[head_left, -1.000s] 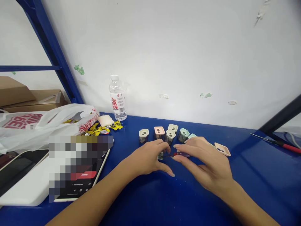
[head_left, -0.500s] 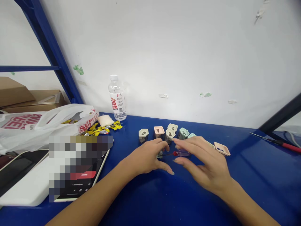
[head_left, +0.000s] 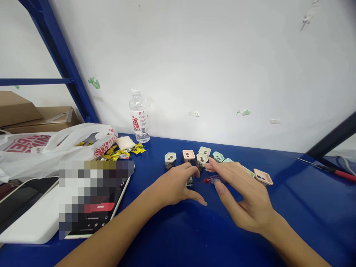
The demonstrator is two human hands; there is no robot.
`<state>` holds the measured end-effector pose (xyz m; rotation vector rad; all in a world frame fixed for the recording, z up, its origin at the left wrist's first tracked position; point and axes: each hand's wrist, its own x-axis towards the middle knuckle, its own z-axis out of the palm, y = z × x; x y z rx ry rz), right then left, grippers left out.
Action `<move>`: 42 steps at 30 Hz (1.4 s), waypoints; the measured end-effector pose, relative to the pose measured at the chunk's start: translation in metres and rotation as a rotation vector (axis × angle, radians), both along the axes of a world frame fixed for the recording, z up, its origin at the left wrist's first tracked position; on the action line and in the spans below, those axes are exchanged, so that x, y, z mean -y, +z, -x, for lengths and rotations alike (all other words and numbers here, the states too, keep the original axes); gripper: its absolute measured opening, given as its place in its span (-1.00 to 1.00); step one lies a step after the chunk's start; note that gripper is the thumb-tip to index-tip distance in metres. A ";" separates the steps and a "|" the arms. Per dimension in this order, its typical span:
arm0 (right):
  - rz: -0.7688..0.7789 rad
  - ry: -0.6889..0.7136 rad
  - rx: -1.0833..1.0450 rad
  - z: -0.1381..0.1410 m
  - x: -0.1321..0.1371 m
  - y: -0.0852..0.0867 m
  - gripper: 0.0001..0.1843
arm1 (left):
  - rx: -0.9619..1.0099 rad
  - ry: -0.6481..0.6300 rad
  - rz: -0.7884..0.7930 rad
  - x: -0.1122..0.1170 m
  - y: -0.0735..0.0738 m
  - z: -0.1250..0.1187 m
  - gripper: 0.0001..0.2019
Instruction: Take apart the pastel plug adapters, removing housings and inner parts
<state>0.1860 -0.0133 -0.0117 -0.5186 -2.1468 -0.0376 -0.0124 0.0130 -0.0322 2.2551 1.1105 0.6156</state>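
Observation:
My left hand (head_left: 174, 187) rests on the blue table (head_left: 194, 237), fingers curled and pinching a small grey part (head_left: 190, 182). A little screwdriver (head_left: 209, 180) with a red and clear handle lies with its tip at that part. My right hand (head_left: 244, 196) hovers over the screwdriver handle with fingers stretched out and thumb beside it, gripping nothing. Just beyond the hands stands a row of small pastel plastic pieces: cream (head_left: 170, 158), pink (head_left: 188, 155), mint (head_left: 218, 157) and a peach one (head_left: 263, 176) to the right.
A water bottle (head_left: 139, 118) stands by the wall. At left are a white plastic bag (head_left: 41, 148), yellow candy wrappers (head_left: 122, 151), a tablet (head_left: 94, 207), a white device (head_left: 30, 222) and cardboard boxes (head_left: 41, 115). A red-handled tool (head_left: 333, 170) lies far right.
My right hand's fingers have lifted and stretched toward the row of pieces, uncovering the screwdriver handle. My left hand has stayed on the small part.

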 end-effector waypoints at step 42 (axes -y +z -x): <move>0.517 -0.434 0.180 0.009 -0.017 -0.020 -0.65 | 0.294 0.553 -0.258 -0.023 0.026 0.039 -0.56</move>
